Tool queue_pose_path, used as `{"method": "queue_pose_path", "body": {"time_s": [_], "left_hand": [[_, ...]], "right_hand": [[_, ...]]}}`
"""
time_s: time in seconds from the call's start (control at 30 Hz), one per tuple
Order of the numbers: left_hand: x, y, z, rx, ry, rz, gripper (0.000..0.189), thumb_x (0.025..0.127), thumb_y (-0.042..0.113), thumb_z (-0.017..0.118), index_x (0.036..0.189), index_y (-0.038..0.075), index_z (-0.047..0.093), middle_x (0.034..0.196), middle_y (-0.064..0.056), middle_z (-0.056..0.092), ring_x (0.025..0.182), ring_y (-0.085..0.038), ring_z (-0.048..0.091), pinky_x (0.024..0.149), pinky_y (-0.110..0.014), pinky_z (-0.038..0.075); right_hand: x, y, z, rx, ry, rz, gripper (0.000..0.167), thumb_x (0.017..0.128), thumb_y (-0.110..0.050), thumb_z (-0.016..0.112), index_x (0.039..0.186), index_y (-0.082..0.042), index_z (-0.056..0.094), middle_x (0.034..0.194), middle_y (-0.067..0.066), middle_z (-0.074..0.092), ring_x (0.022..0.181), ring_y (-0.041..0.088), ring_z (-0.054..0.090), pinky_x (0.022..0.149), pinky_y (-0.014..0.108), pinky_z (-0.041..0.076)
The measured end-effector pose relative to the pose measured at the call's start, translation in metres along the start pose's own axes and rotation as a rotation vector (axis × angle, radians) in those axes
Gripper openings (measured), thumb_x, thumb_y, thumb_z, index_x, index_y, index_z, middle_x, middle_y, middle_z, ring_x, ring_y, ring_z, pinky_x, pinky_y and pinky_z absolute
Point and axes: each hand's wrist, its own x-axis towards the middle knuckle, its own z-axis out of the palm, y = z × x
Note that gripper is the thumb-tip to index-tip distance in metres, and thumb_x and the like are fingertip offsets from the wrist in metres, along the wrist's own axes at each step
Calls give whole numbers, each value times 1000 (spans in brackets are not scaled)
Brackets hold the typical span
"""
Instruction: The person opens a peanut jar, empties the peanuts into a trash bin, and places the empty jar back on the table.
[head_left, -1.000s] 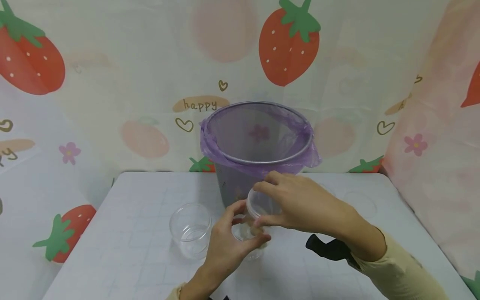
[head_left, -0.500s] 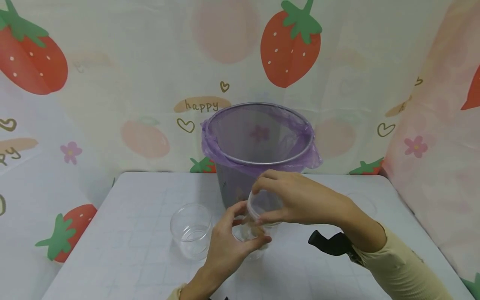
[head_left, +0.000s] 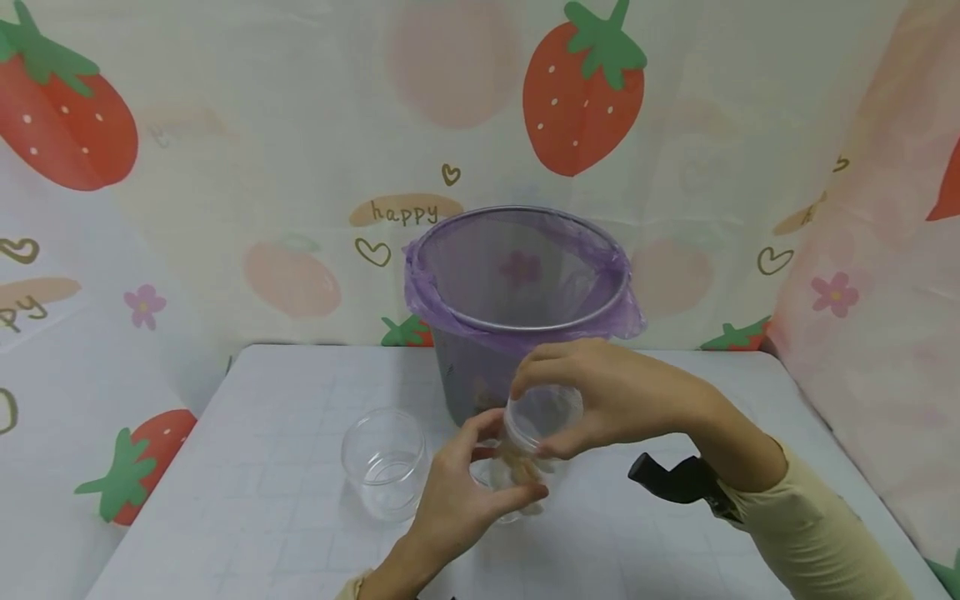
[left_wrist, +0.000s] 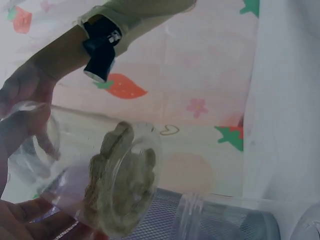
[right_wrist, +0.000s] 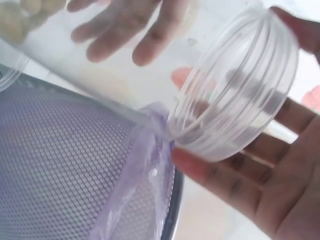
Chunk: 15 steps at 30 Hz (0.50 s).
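A clear plastic jar (left_wrist: 75,132) is held tilted above the table, with several brownish pieces (left_wrist: 105,165) gathered at its base. My left hand (head_left: 465,487) grips the jar's body, thumb on the near side and fingers on the far side. The fingers and thumb of my right hand (head_left: 622,396) curl round the clear round lid (right_wrist: 272,95) at the jar's mouth. Screw threads show beside the lid in the right wrist view; how tightly it sits, I cannot tell.
A mesh bin (head_left: 457,375) with a purple bag (head_left: 450,312) over its rim stands behind the hands. Left of them is a clear open container (head_left: 384,471). Another clear container (head_left: 482,473) is partly hidden behind my left hand. A patterned cloth (head_left: 300,125) hangs behind the white table.
Both hands and the jar have shifted slightly right and nearer to me. My right hand has turned a little at the lid. The bin and left container stay put.
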Motion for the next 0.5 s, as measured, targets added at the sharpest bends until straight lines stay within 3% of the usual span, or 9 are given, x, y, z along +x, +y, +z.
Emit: {"method": "queue_pose_path", "body": {"time_s": [0.2,0.37,0.5], "left_hand": [[2,3,-8,-106,-136,-17,71,73,23,86,134,16,50,125,-4,63,112,-14,59,93,-32,54],[4,2,-14,-140,-239,-51,69,74,24,85,134,21,50,125,1,63,114,-14,59,93,-32,53],[5,-1,-16,-159,-237,-83,68,75,24,85,133,23,50,126,3,62,114,-14,59,93,-31,52]], "right_hand": [[-5,6,-7,30,-14,-163,38,78,-25,79,113,-18,65,114,-8,63,99,6,61,85,29,55],[-12,10,-18,79,21,-307,45,75,-16,80,117,-19,63,123,-4,61,112,10,59,92,28,52],[-17,10,-26,92,95,-342,50,74,-14,82,119,-19,62,127,-1,60,117,12,58,94,28,52]]}}
